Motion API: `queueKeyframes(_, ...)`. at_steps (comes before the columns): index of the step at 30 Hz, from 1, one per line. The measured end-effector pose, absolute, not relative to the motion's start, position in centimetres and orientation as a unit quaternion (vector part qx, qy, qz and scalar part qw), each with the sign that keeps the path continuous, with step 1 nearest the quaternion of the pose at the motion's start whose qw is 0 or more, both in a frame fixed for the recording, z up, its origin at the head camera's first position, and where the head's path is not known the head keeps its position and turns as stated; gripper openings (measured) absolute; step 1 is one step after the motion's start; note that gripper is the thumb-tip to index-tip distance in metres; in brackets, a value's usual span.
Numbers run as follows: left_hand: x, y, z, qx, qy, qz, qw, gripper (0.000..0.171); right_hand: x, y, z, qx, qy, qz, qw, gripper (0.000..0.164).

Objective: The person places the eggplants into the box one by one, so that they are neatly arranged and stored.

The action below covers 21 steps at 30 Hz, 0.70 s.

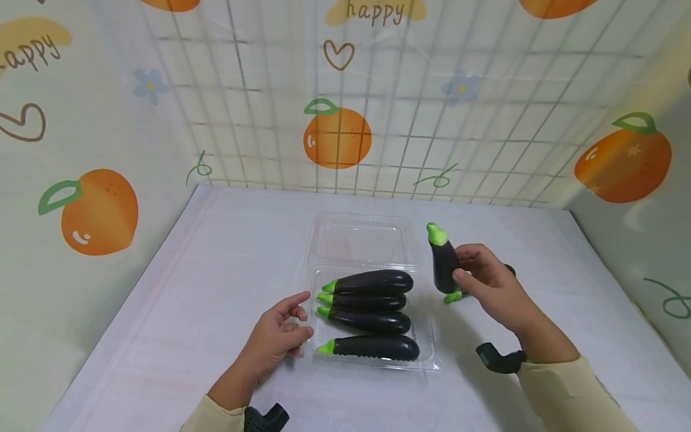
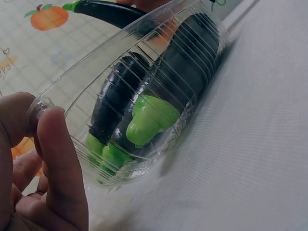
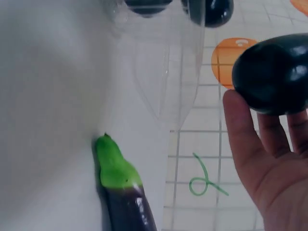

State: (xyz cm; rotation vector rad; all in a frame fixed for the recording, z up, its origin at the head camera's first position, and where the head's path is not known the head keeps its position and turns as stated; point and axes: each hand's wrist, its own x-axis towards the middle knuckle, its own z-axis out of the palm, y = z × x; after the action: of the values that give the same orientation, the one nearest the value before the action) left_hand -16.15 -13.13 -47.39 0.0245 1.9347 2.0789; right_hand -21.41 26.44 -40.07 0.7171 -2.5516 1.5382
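Observation:
My right hand [image 1: 493, 288] holds a dark purple toy eggplant [image 1: 445, 264] by its rounded end, above the table to the right of a clear plastic clamshell box [image 1: 430, 342]. Its green cap points up and away. Several more eggplants [image 1: 372, 321] lie side by side in the box, green stems to the left. At the box's left edge, my left hand [image 1: 278, 333] pinches the rim between thumb and finger, as the left wrist view shows. Another eggplant [image 3: 127, 207] rests on the table, mostly hidden behind my right hand in the head view.
The box's clear lid [image 1: 361, 237] lies folded back on the far side. White cloth covers the table [image 1: 243, 240]. A wire grid [image 1: 410, 138] behind a sheet printed with oranges closes the back, and printed sheets stand at both sides.

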Motion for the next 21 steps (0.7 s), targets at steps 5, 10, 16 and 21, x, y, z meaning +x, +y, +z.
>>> queueKeyframes(5,-16.1,-13.1,-47.3,0.008,0.674,0.723,0.150,0.069,-21.3,25.4,-39.9,0.237,-0.834,0.497,0.040,0.029)
queueKeyframes(10,-16.1,-13.1,-47.5,0.008,0.678,0.721,0.146,0.068,-21.1,24.0,-39.7,0.224,-0.863,0.451,0.048,0.031)
queueKeyframes(16,-16.2,-13.1,-47.6,0.012,0.678,0.720,0.147,0.068,-21.0,22.7,-39.9,0.215,-0.879,0.425,0.033,0.032)
queueKeyframes(21,-16.2,-13.1,-47.6,0.013,0.680,0.719,0.144,0.068,-21.0,22.2,-40.0,0.213,-0.882,0.419,0.018,0.036)
